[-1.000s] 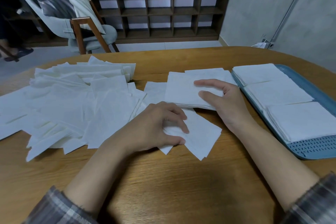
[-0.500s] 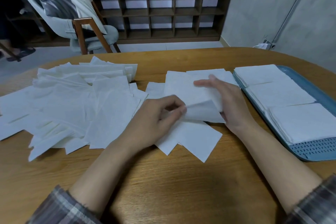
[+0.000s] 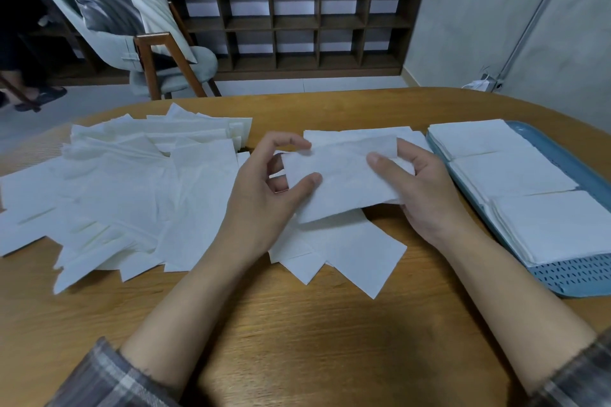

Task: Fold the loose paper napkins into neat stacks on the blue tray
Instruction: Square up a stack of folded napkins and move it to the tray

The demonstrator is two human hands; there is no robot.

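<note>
Head view: a single paper napkin (image 3: 344, 175) is held above the middle of the table (image 3: 297, 340). It is pinched at its left end between the thumb and fingers of the left hand (image 3: 264, 182) and at its right end between those of the right hand (image 3: 426, 188). Both hands are thus closed on the one sheet, which is lifted clear of the few flat napkins (image 3: 357, 248) lying beneath. A flap appears to be turned over along its far edge, so a fold is judged to be under way.

The sheet looks thin and limp. If it is pulled taut between the two pinches, a tear is likely. If the edges are not matched before the crease is pressed, a skewed fold would be set and the stack spoiled.

The loose heap (image 3: 132, 182) is spread towards the left edge of the table, and some sheets reach close to that edge. These could be brushed off by the left forearm or sleeve. The flat napkins below the hands could likewise be dragged by the wrists when the fold is pressed down.

The blue tray (image 3: 578, 274) lies along the right edge, and three stacks (image 3: 509, 175) fill most of it, packed side by side. A napkin dropped carelessly there could be left crooked, or a neighbouring stack could be nudged out of line
</note>
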